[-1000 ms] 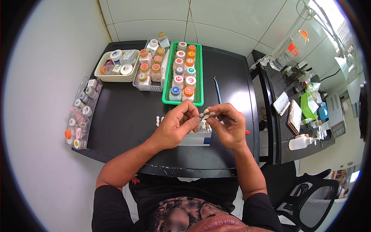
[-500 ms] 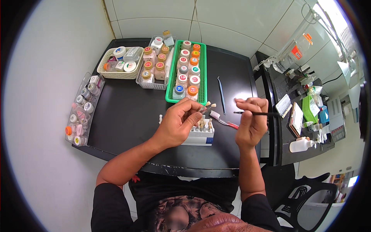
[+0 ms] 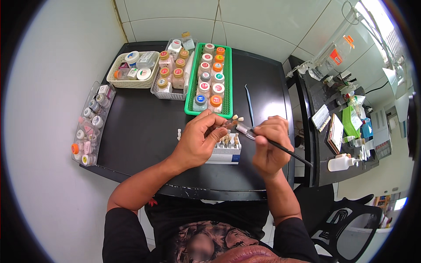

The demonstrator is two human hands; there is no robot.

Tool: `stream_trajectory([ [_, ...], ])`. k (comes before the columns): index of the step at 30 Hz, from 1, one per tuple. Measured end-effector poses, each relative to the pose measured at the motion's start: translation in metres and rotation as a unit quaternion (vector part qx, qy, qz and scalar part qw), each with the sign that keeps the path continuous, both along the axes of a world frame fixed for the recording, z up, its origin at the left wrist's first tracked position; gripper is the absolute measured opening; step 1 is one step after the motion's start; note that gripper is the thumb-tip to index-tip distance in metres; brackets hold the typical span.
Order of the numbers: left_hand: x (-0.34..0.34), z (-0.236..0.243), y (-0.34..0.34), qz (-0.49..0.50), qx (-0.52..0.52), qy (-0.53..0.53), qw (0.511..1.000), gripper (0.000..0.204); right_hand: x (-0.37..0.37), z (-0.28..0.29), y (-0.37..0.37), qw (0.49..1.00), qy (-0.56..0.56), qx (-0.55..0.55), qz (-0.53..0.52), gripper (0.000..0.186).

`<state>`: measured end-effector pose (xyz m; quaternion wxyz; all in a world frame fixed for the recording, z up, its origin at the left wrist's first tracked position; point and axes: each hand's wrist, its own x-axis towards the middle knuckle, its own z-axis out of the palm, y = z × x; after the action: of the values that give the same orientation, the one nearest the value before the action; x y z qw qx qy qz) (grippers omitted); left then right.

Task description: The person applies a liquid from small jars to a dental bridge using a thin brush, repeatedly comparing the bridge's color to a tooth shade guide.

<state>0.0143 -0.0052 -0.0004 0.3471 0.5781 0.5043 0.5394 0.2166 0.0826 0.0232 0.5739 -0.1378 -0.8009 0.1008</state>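
My left hand is closed, thumb against fingers, on two tooth shade tabs. Their cream, tooth-shaped tips stick out past my fingertips. In my closed right hand is a slim tool with a long black handle, probably a brush. Its working end points left, a short way from the tabs, and its tip is too small to make out. Below my left fingers stands a white shade-guide holder with several tabs upright in it. A toothbrush lies beside my right hand, which hides its handle.
Behind my left hand stands a green basket of capped jars, beside a clear basket and a cream basket. A clear tray of small jars lines the left edge. A blue hooked instrument lies right of the green basket.
My right hand has moved left and slightly down, closer to the tabs. The black handle has swung from level to slanting down rightward. My left hand has barely moved.
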Motion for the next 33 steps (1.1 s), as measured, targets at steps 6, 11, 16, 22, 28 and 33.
stream_trajectory([
  [6, 0.003, -0.002, 0.000, -0.008, -0.003, -0.036, 0.999, 0.015, 0.002, 0.001, -0.006, 1.000, -0.010, 0.003, 0.023, 0.018],
  [11, 0.002, -0.006, 0.002, -0.017, -0.033, -0.036, 0.999, 0.015, 0.007, 0.002, -0.005, 1.000, -0.001, 0.007, 0.010, 0.015],
  [16, 0.001, -0.007, 0.003, -0.016, -0.026, -0.047, 0.998, 0.015, 0.006, 0.003, -0.001, 0.999, -0.011, 0.010, -0.048, 0.015],
  [22, 0.004, -0.005, 0.002, -0.005, -0.023, -0.066, 0.998, 0.017, -0.001, 0.000, -0.008, 0.999, -0.034, 0.006, -0.009, 0.015],
  [28, 0.002, -0.005, 0.001, -0.014, -0.023, -0.025, 0.999, 0.017, -0.004, 0.002, -0.014, 0.998, -0.053, 0.021, 0.016, 0.015],
  [33, 0.001, -0.005, 0.001, -0.010, -0.021, -0.019, 1.000, 0.017, 0.002, 0.002, -0.007, 0.999, -0.006, -0.003, -0.044, 0.019],
])
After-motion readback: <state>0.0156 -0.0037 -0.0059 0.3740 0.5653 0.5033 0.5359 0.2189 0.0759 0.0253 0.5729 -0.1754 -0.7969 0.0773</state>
